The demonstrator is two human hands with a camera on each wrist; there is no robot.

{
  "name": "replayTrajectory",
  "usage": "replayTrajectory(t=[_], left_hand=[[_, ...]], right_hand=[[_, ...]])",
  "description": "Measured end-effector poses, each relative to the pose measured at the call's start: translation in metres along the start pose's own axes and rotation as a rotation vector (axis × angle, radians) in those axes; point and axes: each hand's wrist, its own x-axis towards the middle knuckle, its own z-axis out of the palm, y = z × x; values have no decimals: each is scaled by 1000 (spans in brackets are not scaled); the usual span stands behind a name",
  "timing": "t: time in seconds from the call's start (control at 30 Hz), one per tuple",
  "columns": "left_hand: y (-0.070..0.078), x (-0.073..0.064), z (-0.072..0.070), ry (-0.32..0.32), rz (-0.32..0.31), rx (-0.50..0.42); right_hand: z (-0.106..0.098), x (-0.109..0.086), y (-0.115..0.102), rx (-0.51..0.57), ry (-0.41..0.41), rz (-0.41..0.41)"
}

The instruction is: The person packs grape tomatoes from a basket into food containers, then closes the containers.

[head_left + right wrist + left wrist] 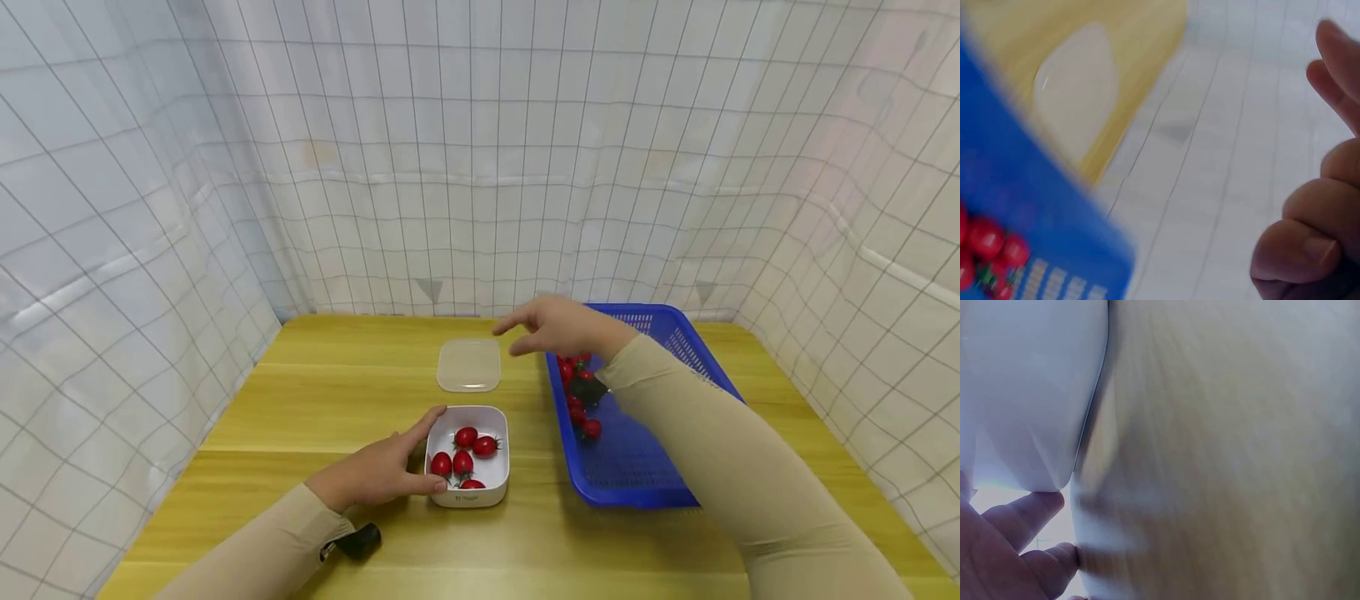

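Observation:
My left hand (378, 471) grips the left side of a square white container (471, 497), with the thumb along its front and a finger at the back corner. Several red cherry tomatoes (485, 447) lie inside. The left wrist view shows the container's wall (1029, 394) close up, with fingertips at its lower edge. Above the left edge of a blue basket (637, 497), my right hand (562, 325) hangs in the air, holding nothing. More cherry tomatoes (576, 412) lie along the basket's left side; the right forearm hides part of the basket.
A translucent square lid (468, 365) lies flat on the wooden table (330, 375) behind the container. A small black object (358, 542) is by the left wrist. White gridded curtains (480, 167) surround the table at the back and sides.

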Motion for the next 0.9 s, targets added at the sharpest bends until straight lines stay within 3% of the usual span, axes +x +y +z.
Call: replayTrajectory(t=[0.1,0.17,0.4,0.63,0.9], left_hand=[[0,1,0,-1,-4,-1],[0,1,0,-5,-11,-7],[1,0,0,-8,-7,-10],[0,-1,0,-9,-9,-13],[4,0,-2,-14,-17,-16]], right_hand=[[-8,-2,43,38,105,76],[-8,-3,70,43,134,122],[7,-10,139,-4,84,210],[23,-13,170,-13,-2,245],[33,-7,178,-11,-7,283]])
